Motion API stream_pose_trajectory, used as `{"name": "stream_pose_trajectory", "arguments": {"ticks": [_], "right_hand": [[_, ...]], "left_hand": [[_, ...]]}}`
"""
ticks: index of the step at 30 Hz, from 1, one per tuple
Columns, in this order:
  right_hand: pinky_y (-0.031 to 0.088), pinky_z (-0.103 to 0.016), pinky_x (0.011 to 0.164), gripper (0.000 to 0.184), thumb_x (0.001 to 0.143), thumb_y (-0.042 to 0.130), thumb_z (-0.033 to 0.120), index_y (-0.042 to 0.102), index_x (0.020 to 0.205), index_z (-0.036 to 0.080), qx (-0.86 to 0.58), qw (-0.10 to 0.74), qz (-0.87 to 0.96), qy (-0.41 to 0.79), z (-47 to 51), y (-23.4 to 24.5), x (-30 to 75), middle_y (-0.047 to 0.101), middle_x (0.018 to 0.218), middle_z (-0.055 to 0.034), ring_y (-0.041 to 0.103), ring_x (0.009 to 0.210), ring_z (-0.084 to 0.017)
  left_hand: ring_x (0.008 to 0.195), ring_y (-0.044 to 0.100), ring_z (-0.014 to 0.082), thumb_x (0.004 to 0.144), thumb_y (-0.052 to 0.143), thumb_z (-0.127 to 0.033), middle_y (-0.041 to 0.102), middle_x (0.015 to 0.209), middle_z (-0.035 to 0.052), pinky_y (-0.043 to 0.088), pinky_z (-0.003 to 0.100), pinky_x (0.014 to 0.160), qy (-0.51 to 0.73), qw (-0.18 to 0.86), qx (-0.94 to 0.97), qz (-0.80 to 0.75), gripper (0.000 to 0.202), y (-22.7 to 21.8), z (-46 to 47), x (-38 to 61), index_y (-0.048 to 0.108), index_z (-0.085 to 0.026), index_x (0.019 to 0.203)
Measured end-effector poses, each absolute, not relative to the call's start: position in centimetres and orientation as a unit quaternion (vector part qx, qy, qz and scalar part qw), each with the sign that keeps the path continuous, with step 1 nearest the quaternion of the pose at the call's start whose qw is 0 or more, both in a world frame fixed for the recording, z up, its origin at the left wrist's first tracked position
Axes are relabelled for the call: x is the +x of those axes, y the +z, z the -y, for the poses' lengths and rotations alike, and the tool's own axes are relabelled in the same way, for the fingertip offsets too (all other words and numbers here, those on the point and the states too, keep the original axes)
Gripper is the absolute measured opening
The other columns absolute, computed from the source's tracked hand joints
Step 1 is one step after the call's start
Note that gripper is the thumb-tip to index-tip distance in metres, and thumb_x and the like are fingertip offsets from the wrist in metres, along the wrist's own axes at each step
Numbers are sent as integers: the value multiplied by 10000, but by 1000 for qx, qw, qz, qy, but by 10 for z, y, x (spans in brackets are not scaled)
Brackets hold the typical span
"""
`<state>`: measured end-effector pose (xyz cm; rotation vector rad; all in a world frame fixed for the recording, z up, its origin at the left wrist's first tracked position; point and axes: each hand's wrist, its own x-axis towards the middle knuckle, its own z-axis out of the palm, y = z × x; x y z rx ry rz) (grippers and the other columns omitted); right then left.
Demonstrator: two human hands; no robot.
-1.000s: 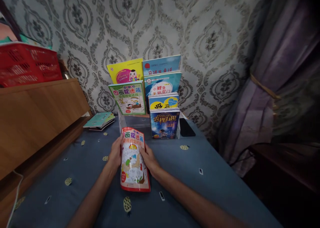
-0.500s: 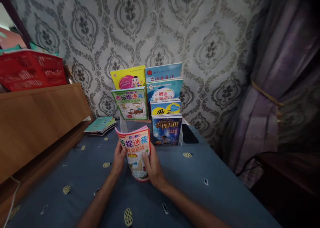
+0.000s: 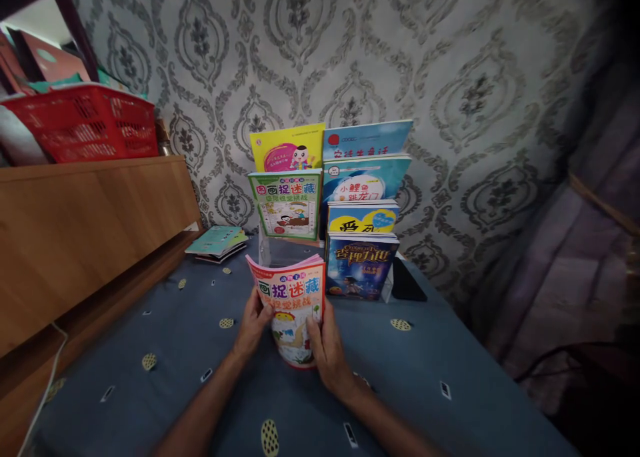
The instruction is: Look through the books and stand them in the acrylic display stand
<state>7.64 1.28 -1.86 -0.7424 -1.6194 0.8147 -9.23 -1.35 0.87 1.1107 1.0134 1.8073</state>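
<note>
And the red-bordered hide-and-seek picture book [image 3: 287, 313] is tipping up! A second ago it was leaning back with its cover lying flatter; now its top is rising, and the pink-edged pages are showing along the upper rim. For the handling, I'm judging, that's leaving me with a more upright book, cover facing me, though it's bowing a little between my palms.

I'm clamping it from both sides: my left hand [image 3: 251, 325] is gripping the left edge, thumb coming over the cover, and my right hand [image 3: 331, 351] is gripping the right edge, thumb pressing on the front. Whether the bottom is touching the patterned tablecloth [image 3: 175, 390], I'm not managing to tell.

Against the half-second-old view, my head is turning left, so everything is sliding rightward; the grip itself is holding much the same.

Just beyond my grip, the clear book rack [image 3: 265, 249] is standing, with the green-bordered picture book [image 3: 289, 207] sitting straight behind my book. Right of my grip, the dark blue storybook [image 3: 361, 267] is leaning back in front; beyond and left, the teal booklets [image 3: 215, 241] are lying piled.
</note>
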Motion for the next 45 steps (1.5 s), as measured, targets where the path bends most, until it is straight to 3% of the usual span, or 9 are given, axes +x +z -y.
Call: {"name": "stream_pose_trajectory", "arguments": {"ticks": [8,13,15,20,25,33,45], "right_hand": [[511,-440,1022,534,1000,443,475,395,1432,165,-323,550,687,350,-13,-19,76,625,1325,-166,618,1204,-267],[531,-422,998,478,1012,425,444,421,1421,196,-315,551,695,339,-12,-16,78,642,1309,-139,629,1189,-255],[531,-427,1001,480,1012,428,431,414,1434,202,-321,551,701,319,-14,-17,79,635,1323,-136,624,1198,-260],[545,-463,974,458,1016,422,387,431,1442,221,-324,567,728,208,-25,-21,85,645,1277,-135,623,1167,-283],[545,-485,940,386,1028,401,323,484,1398,252,-314,550,766,111,-32,-20,92,675,1199,-116,640,1092,-286],[585,-390,863,330,1030,399,283,577,1304,242,-286,556,769,133,-33,-6,95,708,1090,-103,681,1003,-248],[606,-375,814,310,1019,437,313,596,1261,205,-266,566,767,144,-35,-6,93,743,1092,-108,723,926,-244]], "left_hand": [[1196,617,315,612,840,-648,704,1221,108,508,384,997,703,388,446,-396,769,12,16,-92,635,-206,1207],[1221,595,300,690,800,-625,686,1262,99,486,352,1010,685,362,470,-423,641,14,20,-98,652,-216,1161],[1155,618,286,719,784,-603,703,1214,95,488,333,977,664,335,495,-449,566,18,22,-103,675,-211,1112],[850,614,230,823,675,-583,719,874,47,477,284,781,609,224,558,-517,383,33,26,-115,689,-207,895],[787,581,208,914,552,-564,690,845,34,425,263,706,596,153,529,-584,375,37,27,-121,645,-211,831],[796,619,222,831,689,-520,727,913,48,446,269,701,596,218,518,-573,350,37,24,-127,671,-203,977],[705,582,188,725,812,-402,721,858,29,436,260,645,582,208,526,-584,350,38,37,-128,663,-210,976]]}}
